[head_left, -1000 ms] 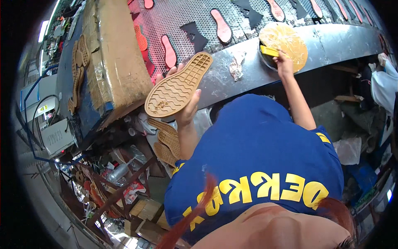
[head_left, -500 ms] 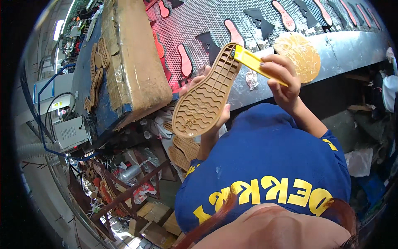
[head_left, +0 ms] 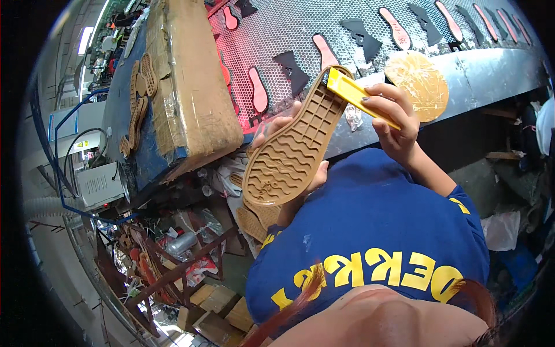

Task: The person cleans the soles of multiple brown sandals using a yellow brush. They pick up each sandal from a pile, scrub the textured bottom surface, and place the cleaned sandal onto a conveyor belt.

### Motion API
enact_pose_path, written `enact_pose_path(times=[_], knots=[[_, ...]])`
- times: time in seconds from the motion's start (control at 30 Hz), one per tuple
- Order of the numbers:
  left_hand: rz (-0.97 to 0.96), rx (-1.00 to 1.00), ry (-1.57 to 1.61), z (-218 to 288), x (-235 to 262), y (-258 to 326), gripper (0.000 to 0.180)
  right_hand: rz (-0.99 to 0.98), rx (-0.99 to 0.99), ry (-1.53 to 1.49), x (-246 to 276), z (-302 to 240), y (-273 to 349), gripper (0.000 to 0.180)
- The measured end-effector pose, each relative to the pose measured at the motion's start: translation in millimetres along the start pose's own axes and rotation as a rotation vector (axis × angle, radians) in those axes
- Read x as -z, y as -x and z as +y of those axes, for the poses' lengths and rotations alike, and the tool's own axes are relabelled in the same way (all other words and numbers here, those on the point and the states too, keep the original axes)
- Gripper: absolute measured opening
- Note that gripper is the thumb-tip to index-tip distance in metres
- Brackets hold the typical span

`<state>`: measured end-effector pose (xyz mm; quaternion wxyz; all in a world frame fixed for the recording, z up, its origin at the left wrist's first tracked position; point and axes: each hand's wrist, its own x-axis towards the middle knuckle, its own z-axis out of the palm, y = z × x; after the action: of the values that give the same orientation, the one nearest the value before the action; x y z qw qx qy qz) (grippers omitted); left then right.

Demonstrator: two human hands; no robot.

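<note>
The left hand [head_left: 300, 150] grips a tan rubber shoe outsole [head_left: 292, 147] from behind, fingers showing at both edges, tread side up toward the camera. The sole's long axis runs diagonally: its toe end points far right, its heel end near left, held above the person's blue shirt [head_left: 376, 231]. The right hand [head_left: 396, 118] is closed around a yellow brush handle [head_left: 361, 95], whose tip touches the sole's far end. Just beyond lie the round glue-coated lid [head_left: 417, 78] and the perforated conveyor [head_left: 347, 29] carrying insoles. Compared with half a second earlier, the sole sits slightly lower and the brush has slid up to its toe end.
</note>
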<state>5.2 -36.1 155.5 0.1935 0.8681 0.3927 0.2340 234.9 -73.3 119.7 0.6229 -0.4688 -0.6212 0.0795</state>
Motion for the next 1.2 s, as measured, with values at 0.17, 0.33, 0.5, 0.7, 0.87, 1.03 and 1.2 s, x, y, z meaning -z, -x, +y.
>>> enact_pose_path(times=[0.17,0.33,0.5,0.7,0.87,1.03,1.2], knots=[[-0.138,-0.068,-0.435,3,13,-2,0.085,-0.018,0.024,0.02,-1,-4,-3,0.034],[-0.199,-0.068,-0.397,9,19,-8,0.08,-0.133,0.063,-0.053,-3,-13,-3,0.034],[-0.155,-0.04,-0.094,-3,14,-8,0.081,-0.178,0.137,-0.101,-4,-17,-8,0.036],[-0.171,-0.09,-0.651,12,22,-14,0.078,-0.129,0.097,-0.004,-10,-15,-7,0.035],[0.031,-0.029,-0.427,10,4,-18,0.065,-0.178,0.155,-0.045,-18,-22,-6,0.037],[0.259,0.141,0.723,-9,-36,-15,0.055,-0.212,0.244,-0.113,-28,-26,-8,0.038],[0.441,0.244,1.756,-8,-43,-20,0.049,-0.192,0.276,-0.124,-32,-28,-11,0.037]])
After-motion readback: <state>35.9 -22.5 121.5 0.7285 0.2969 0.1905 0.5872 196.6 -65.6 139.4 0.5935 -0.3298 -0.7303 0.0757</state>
